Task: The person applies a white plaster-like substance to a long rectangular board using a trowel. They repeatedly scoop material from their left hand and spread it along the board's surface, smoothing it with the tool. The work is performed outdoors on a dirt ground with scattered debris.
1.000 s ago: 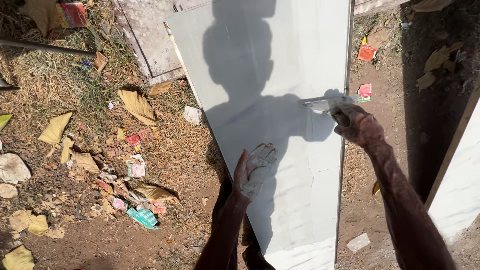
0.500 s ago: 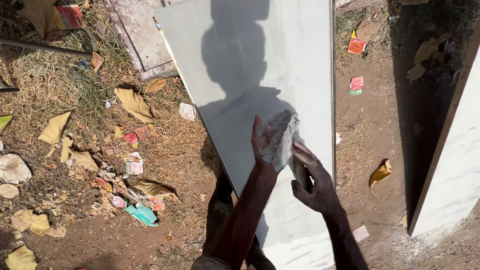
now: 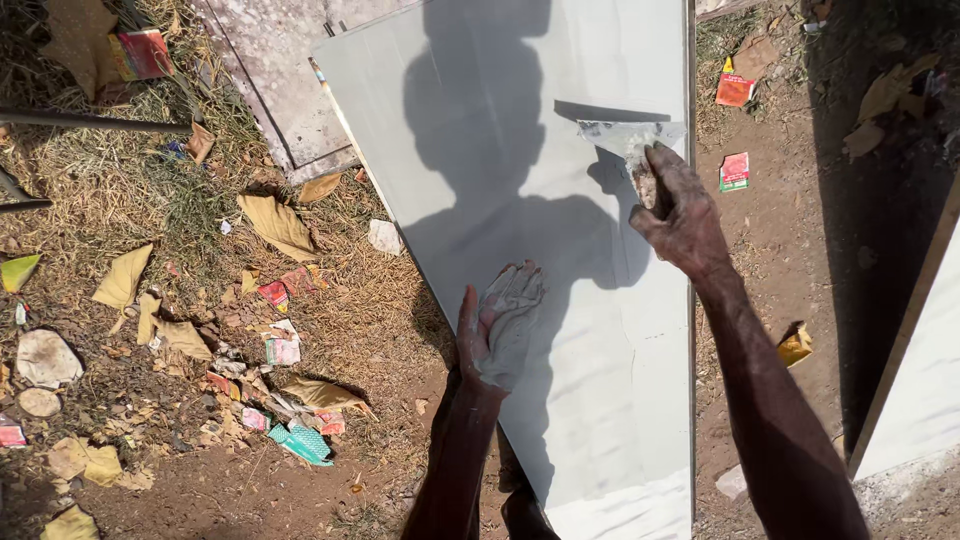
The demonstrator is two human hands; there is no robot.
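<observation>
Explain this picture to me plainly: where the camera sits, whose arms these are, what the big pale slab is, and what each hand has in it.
The camera sits on a person's head and looks down, so both arms are that person's own; their shadow falls across the work. The big pale slab is a smooth white panel, probably stone or tile, lying on bare ground. The right hand grips a flat scraper blade smeared with whitish paste and presses it on the slab near its right edge. The left hand is open over the slab, palm coated with the same paste, holding nothing. Dry leaves and scraps of wrapper litter lie on the ground to the left. A second pale slab shows at the right edge.
</observation>
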